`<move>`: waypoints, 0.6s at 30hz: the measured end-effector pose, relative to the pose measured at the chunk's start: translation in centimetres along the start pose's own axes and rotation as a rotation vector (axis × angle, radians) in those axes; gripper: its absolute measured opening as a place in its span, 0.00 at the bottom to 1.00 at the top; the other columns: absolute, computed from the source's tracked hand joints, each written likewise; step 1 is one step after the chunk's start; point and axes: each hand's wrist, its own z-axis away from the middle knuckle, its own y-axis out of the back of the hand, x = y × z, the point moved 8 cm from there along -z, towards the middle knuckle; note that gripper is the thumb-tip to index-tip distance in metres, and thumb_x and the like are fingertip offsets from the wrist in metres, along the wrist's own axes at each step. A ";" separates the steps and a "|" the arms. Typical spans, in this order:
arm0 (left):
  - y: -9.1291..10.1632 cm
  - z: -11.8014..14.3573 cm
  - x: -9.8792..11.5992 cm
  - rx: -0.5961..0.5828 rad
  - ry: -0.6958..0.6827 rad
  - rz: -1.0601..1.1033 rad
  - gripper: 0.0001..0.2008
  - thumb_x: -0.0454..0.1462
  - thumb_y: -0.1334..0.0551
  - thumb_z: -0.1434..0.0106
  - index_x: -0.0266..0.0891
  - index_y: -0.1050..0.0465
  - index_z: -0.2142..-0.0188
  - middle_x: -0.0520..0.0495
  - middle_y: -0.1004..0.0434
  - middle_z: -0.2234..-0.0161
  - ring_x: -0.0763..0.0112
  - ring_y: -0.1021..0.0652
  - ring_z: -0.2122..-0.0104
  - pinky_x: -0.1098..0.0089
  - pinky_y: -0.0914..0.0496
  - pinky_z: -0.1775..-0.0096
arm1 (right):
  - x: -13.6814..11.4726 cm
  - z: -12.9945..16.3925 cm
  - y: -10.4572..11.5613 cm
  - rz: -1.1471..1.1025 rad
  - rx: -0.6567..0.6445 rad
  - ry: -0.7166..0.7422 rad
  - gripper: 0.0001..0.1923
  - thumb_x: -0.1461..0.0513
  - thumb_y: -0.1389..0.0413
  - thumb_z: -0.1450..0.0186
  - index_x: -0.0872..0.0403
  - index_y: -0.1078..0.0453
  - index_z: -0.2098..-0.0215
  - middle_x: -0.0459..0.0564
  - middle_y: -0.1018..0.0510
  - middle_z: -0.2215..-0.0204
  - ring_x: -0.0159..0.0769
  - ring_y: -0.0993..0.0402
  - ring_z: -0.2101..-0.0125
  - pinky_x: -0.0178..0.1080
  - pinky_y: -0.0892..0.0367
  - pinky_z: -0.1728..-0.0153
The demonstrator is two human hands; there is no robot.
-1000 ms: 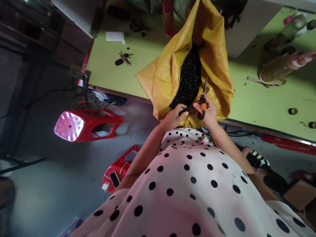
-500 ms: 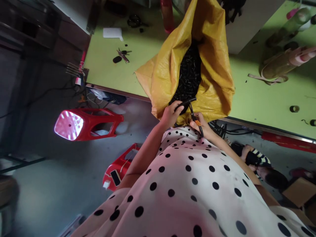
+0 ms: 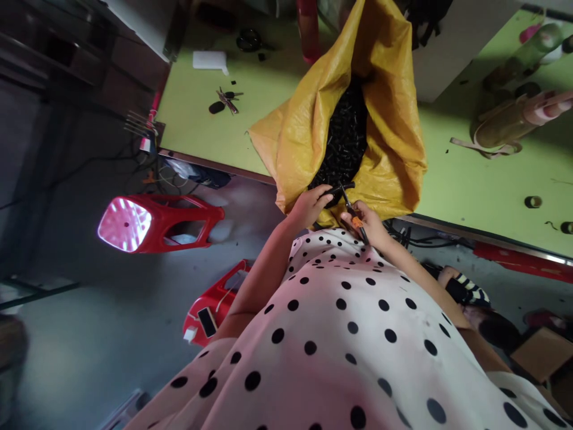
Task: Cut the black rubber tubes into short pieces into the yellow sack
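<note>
My left hand (image 3: 310, 207) grips a thin black rod-shaped part (image 3: 339, 190) just in front of my body. In my right hand (image 3: 367, 224) are small scissors (image 3: 353, 214) with black and orange handles, their blades touching the black part. Both hands work at the mouth of a yellow woven sack (image 3: 295, 137) that lies on the green table (image 3: 215, 134) and holds several small black parts (image 3: 344, 137). My white dress with black dots fills the lower part of the view.
Keys (image 3: 226, 101), a white box (image 3: 209, 60) and black scissors (image 3: 249, 40) lie on the table's far left. Rolls and strips (image 3: 501, 122) lie at the right. Two red plastic stools (image 3: 156, 224) stand on the grey floor. A striped sandal (image 3: 468, 291) shows under the table.
My right hand has come down from pointing the scissors up over the sack and now sets the blades against the black part. My left hand lifted the part slightly.
</note>
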 end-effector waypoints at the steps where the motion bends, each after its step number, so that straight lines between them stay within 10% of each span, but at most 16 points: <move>1: 0.0 0.0 -0.2 0.011 0.011 0.014 0.16 0.40 0.41 0.27 0.38 0.20 0.47 0.45 0.15 0.57 0.61 0.17 0.56 0.64 0.25 0.50 | -0.2 -0.2 0.2 0.009 0.018 0.010 0.35 0.31 0.36 0.39 0.48 0.42 0.68 0.39 0.39 0.77 0.31 0.44 0.76 0.37 0.47 0.74; 13: 0.4 0.1 -1.3 0.054 0.099 0.119 0.16 0.43 0.42 0.27 0.37 0.22 0.48 0.47 0.19 0.64 0.65 0.20 0.63 0.65 0.25 0.55 | -0.1 -1.3 -0.7 -0.165 0.120 0.012 0.37 0.32 0.30 0.45 0.47 0.42 0.69 0.36 0.43 0.82 0.29 0.48 0.80 0.36 0.51 0.78; 18: -2.0 0.7 1.5 -0.124 -0.008 0.074 0.13 0.42 0.38 0.28 0.41 0.21 0.50 0.46 0.15 0.54 0.61 0.17 0.53 0.64 0.26 0.47 | -0.9 -1.7 0.5 -0.386 0.179 -0.011 0.39 0.35 0.25 0.48 0.46 0.37 0.56 0.34 0.36 0.80 0.28 0.45 0.83 0.35 0.46 0.81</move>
